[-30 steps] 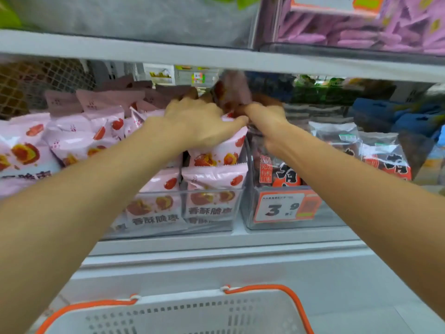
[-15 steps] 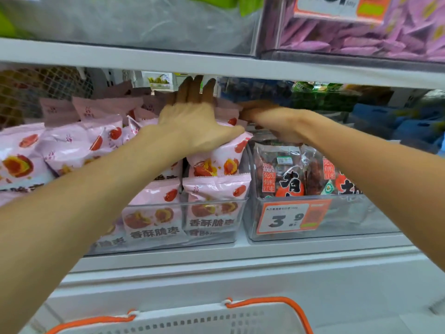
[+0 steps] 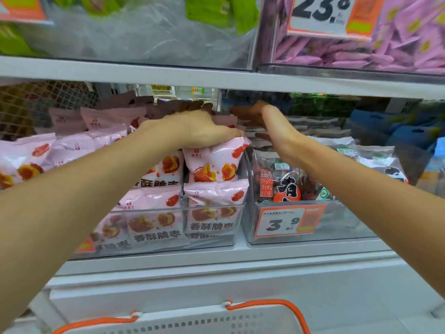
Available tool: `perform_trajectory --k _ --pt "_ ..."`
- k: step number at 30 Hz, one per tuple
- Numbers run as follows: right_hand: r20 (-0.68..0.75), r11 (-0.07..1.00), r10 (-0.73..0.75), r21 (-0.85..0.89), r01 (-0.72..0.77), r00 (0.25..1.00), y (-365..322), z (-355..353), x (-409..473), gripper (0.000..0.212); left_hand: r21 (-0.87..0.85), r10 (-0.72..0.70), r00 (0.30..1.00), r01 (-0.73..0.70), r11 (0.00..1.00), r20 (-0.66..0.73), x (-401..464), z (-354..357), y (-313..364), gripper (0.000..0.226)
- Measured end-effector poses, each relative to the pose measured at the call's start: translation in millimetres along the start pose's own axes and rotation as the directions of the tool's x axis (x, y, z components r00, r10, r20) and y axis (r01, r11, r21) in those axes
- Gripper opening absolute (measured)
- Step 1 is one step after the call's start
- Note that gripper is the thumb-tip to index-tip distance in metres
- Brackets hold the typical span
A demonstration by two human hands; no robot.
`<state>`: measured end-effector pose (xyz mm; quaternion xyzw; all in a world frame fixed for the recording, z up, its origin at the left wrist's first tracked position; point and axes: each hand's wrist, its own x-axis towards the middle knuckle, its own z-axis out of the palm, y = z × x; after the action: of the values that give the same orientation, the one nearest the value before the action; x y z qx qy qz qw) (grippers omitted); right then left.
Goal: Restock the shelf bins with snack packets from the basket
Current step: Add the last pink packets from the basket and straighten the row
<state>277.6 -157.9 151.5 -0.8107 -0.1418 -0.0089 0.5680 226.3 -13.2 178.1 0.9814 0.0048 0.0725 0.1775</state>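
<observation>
Pink snack packets [image 3: 212,165] stand stacked in a clear shelf bin [image 3: 212,237]. My left hand [image 3: 197,127] lies flat on top of the upper pink packets, fingers stretched toward the back. My right hand [image 3: 262,119] reaches over the neighbouring clear bin [image 3: 313,232], fingers straight and edge-on beside the pink stack; I see nothing gripped in it. That bin holds dark red date packets [image 3: 279,182]. The white basket [image 3: 183,321] with orange handles shows at the bottom edge; its contents are out of view.
An upper shelf [image 3: 216,78] hangs low over both hands, carrying bins of green and purple packets [image 3: 385,47]. More pink packets [image 3: 36,157] fill the left. Blue packets [image 3: 397,133] sit at the far right. An orange price tag [image 3: 289,221] reads 3.9.
My right hand has pulled back from deep in the shelf and turned edge-on beside the pink stack. My left hand has flattened lower on the packets.
</observation>
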Motion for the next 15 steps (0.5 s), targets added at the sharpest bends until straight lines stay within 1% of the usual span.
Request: perform_trajectory --k 2,3,5,6,8,10,12,13,15 --pt "-0.043 0.999 0.036 -0.036 -0.038 0.998 1 -2 -6 0.043 -0.033 0.001 0.999 -0.002 0.999 -0.036 -7 -5 2 0.074" --pt "-0.056 0.998 0.028 -0.046 -0.030 0.998 0 -3 -12 0.042 -0.030 0.002 0.998 -0.004 1.000 -0.059 -11 -8 3 0.072" --pt "-0.065 0.997 -0.041 -0.074 0.036 0.997 -2 -6 -25 0.033 -0.008 0.015 0.996 -0.016 1.000 -0.093 -21 -9 4 0.064" --pt "-0.088 0.994 -0.077 -0.088 0.069 0.993 -4 -9 -34 0.029 0.008 0.040 0.992 -0.039 0.999 -0.118 -30 -10 5 0.058" --pt "-0.154 0.990 -0.118 -0.100 0.103 0.981 -7 -16 -53 0.028 0.048 0.130 0.975 -0.123 0.991 -0.181 -51 -10 6 0.050" --pt "-0.182 0.989 -0.124 -0.101 0.107 0.975 -12 -21 -77 0.027 0.002 0.197 0.936 -0.205 0.979 -0.291 -80 -11 6 0.047" --pt "-0.187 0.993 -0.098 -0.082 0.084 0.977 -13 -25 -104 0.027 -0.095 0.168 0.910 -0.219 0.971 -0.380 -113 -8 6 0.043" --pt "-0.182 0.995 -0.080 -0.073 0.068 0.980 -10 -25 -120 0.027 -0.130 0.135 0.908 -0.202 0.971 -0.396 -128 -4 4 0.039" --pt "-0.156 0.999 -0.025 -0.051 0.018 0.988 -2 -23 -153 0.027 -0.201 0.070 0.933 -0.149 0.968 -0.353 -156 7 -1 0.032"
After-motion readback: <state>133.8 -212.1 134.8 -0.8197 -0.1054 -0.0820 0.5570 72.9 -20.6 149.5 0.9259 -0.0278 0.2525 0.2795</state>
